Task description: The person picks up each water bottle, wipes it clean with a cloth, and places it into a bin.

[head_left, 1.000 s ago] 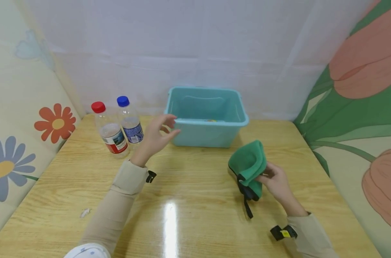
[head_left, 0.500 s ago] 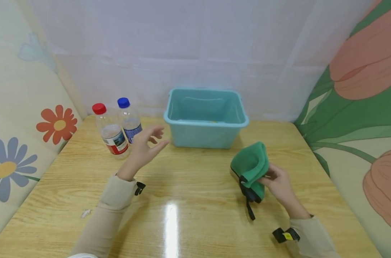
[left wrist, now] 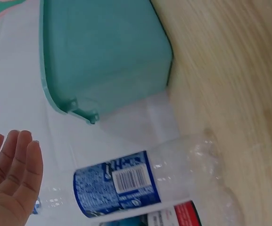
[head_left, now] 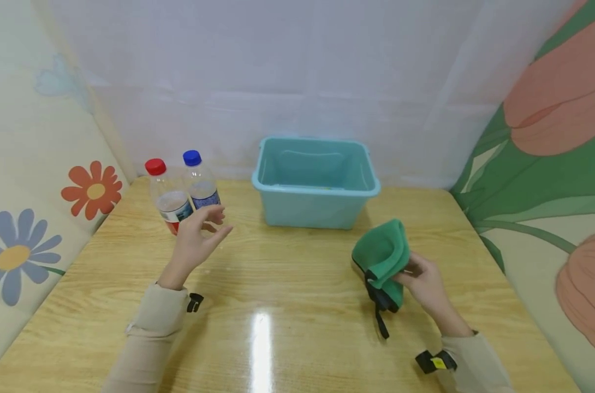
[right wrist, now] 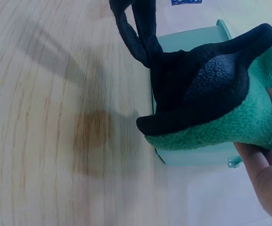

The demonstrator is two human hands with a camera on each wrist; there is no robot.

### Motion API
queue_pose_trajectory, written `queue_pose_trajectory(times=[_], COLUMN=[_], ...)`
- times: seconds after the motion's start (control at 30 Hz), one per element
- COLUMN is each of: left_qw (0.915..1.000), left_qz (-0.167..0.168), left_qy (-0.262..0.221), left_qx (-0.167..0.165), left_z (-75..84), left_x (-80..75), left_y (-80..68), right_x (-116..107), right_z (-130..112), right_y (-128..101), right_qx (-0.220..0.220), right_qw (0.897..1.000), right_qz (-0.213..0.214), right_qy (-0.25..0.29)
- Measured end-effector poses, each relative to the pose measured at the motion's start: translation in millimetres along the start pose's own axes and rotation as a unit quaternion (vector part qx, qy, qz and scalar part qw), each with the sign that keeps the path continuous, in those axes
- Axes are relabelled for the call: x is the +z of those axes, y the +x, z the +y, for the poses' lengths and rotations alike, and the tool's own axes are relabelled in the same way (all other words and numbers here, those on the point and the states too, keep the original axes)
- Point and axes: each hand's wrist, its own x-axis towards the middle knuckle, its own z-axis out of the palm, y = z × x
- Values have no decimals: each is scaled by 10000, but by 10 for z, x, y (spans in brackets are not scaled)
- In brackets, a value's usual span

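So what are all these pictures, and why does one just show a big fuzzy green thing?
They all show one person at a wooden table, filmed by three small cameras. One sits on the person's head and looks down at both hands. One sits on each wrist, so those pictures are very close up.

The fuzzy thing is a green cloth with a black edge and strap. The right hand holds it, and the right wrist camera sees it from right beside it.

The left hand is open and holds nothing. It hovers in front of two plastic bottles: the red-capped bottle and the blue-capped bottle. Behind them, by the wall, stands a light blue tub.
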Motion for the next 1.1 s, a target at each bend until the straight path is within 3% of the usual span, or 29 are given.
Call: queue_pose_trajectory(times=[0.13, 0.3, 0.47, 0.63, 0.93, 1.1], left_qw=[9993, 9923, 9809, 9642, 9307, 9196], left_qz=[199, 825, 1360, 1832, 2085, 1914], left_qy=[162, 307, 493, 688, 1109, 949], left_qx=[-260, -867, -1298, -1790, -2792, -3297], left_z=[-83, -213, -331, -400, -507, -564], left_x=[-56, -123, -165, -214, -309, -365], left_y=[-61, -132, -192, -214, -172, -123], right_x=[-14, -10, -9, -13, -19, -16], right_z=[15, 25, 30, 30, 48, 50], right_y=[-14, -27, -31, -29, -4, -3], right_qx=[1, 23, 59, 64, -44, 2], right_qw=[10000, 10000, 9999, 9999, 10000, 10000], right_qz=[41, 0, 17, 29, 9, 4], right_qy=[-52, -15, -85, -94, 69, 32])
